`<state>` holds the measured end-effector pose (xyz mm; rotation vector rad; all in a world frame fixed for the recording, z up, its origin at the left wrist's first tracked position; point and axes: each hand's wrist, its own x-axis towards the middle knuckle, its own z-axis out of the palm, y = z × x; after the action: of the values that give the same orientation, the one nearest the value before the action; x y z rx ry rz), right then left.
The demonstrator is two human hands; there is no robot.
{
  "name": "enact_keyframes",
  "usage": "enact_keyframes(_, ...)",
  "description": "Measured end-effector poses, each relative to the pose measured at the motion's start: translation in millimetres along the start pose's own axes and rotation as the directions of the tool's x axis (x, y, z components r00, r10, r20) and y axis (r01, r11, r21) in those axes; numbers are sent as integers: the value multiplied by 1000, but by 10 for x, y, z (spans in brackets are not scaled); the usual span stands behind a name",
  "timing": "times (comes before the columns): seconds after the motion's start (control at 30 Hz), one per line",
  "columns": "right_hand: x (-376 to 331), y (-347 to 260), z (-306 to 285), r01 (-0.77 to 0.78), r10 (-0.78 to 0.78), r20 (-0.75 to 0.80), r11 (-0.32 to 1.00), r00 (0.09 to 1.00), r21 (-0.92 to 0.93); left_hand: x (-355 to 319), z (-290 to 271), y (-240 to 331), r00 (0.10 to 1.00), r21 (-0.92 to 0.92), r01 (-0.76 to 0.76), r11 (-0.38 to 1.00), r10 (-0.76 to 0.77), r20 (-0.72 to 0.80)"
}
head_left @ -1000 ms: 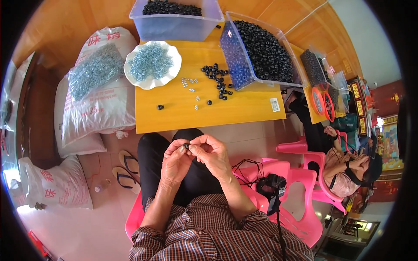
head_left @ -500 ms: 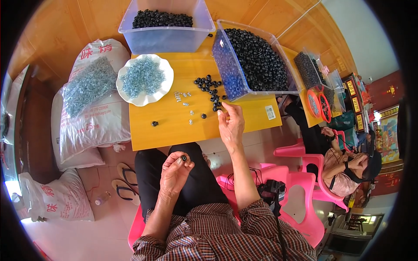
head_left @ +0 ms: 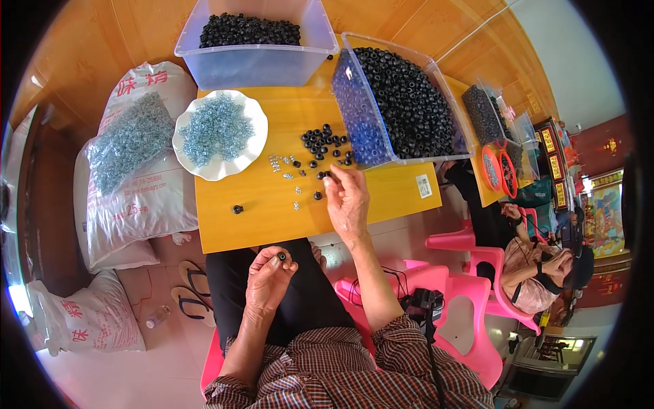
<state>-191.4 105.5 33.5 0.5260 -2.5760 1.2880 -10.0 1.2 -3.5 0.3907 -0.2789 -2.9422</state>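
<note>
My left hand (head_left: pixel 267 279) grasps a small, round, black, plastic-looking piece (head_left: pixel 281 256) between thumb and fingers, holed end upward, above my black cloth trousers (head_left: pixel 306 293). So little of it sits in the pinch that a slackened thumb could drop it to the pale tiled floor (head_left: pixel 170 354). My right hand (head_left: pixel 349 208) is out over the flat yellow wooden table (head_left: pixel 392 194), fingertips at another black piece; my fingers partly cover that one, so I cannot tell whether it is pinched or only touched. A careless nudge there might set the loose cluster of round black pieces (head_left: pixel 317 140) rolling toward the near edge. Just left of them lie tiny silvery-clear pieces (head_left: pixel 276 162), which a dragging finger could mix in among the black. The lone black piece (head_left: pixel 237 209) lies near that edge too, where a passing wrist might knock it off. Farther out, the white scalloped dish (head_left: pixel 261 133) of bluish-clear bits (head_left: pixel 216 129) overhangs the table's left side, so a bump could tip it, and the clear plastic bin (head_left: pixel 361 123) full of black pieces stands close enough for my knuckles to jog
</note>
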Motion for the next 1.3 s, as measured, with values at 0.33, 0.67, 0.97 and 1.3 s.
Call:
enact_keyframes(0.33, 229, 99, -25, 105, -153, -79, 896, 985, -431, 23, 5, 0, 1000, 1, 11, 1000, -11, -15)
enact_keyframes(0.67, 269, 121, 0, 27, -58, -37, 823, 998, -568, -10, -21, -6, 1000, -10, 8, 1000, -8, -2)
enact_keyframes(0.97, 54, 6, -178, -32, 34, -35, 998, 999, 51, -86, -4, 13, 999, -47, -9, 999, 10, 30)
enact_keyframes(1.3, -638, -558, -509, -587, 237, 537, 322, 809, 742, -292, 189, 19, 997, -75, -33, 997, 38, 73)
